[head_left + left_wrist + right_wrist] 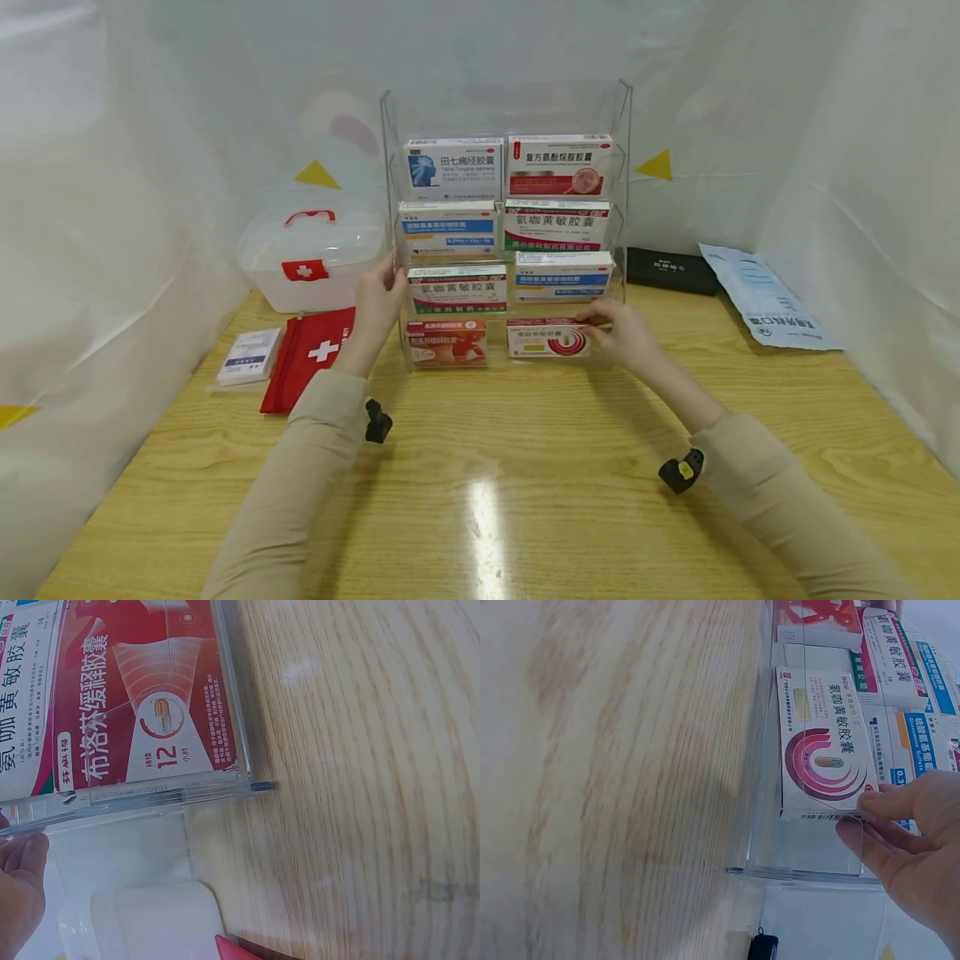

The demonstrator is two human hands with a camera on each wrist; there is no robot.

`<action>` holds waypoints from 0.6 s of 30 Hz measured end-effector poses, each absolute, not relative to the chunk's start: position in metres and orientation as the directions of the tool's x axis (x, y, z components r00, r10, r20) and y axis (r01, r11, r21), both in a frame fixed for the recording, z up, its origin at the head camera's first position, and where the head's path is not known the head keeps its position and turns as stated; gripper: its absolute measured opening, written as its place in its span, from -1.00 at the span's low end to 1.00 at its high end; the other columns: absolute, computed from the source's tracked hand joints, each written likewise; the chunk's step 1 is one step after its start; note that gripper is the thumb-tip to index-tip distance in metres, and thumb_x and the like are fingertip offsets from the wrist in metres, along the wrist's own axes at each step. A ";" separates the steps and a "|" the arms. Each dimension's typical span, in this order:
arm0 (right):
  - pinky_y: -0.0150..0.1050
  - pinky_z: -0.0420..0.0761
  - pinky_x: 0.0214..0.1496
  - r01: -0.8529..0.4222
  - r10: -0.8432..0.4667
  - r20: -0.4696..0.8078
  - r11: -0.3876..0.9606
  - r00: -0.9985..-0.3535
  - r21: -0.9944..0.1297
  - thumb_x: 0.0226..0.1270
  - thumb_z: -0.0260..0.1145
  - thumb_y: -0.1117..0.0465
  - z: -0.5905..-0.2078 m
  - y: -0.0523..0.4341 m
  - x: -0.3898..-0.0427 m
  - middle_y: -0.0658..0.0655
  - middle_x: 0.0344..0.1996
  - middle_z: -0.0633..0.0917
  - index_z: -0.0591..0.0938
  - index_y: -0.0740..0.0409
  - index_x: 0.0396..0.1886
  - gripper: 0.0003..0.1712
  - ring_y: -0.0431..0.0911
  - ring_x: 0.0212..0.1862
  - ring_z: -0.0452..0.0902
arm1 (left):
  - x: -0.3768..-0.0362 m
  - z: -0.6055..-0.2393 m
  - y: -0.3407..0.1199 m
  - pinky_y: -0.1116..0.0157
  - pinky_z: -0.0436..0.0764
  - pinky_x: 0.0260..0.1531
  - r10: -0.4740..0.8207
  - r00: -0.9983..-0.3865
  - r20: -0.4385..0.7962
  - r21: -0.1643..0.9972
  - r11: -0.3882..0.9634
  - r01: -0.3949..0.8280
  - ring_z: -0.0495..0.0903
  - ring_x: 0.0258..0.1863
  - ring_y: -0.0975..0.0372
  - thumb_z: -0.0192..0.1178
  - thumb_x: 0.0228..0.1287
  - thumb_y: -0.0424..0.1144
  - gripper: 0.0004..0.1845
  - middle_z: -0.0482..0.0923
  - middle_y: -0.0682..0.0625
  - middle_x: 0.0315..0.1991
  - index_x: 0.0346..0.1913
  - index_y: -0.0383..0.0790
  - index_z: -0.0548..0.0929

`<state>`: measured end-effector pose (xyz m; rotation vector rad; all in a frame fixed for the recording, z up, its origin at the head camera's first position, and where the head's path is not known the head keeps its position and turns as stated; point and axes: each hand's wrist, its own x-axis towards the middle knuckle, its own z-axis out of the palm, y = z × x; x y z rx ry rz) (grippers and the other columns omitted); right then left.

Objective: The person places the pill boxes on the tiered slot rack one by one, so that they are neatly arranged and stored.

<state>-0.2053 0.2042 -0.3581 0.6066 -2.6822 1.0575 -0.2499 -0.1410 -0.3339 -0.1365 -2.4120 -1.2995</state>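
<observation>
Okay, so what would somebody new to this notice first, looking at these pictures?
A clear acrylic rack of medicine boxes stands mid-table. The right hand pinches a white box with magenta rings in the bottom right slot, while the left hand holds the rack's left edge. To the left sit a white first-aid case and a red pouch.

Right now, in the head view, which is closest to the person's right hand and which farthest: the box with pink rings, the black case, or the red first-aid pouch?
From the right hand:
1. Box with pink rings, bottom right slot of the clear rack; the fingers pinch its end.
2. Black case, behind and to the right on the table.
3. Red first-aid pouch, far over on the left, beyond the left hand.
</observation>
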 end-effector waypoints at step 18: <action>0.01 0.65 -0.10 -0.448 -0.325 0.316 0.739 -0.892 -0.504 0.16 0.24 0.49 -0.362 0.201 -0.199 0.32 -0.21 0.63 0.63 0.34 -0.23 -0.83 0.16 -0.11 0.58 | -0.248 -0.332 -0.141 0.17 0.64 -0.02 -0.082 -0.928 0.365 0.793 0.549 0.263 0.61 0.00 0.07 -0.02 0.35 -0.34 -0.52 0.50 -0.20 0.17 0.33 -0.16 0.37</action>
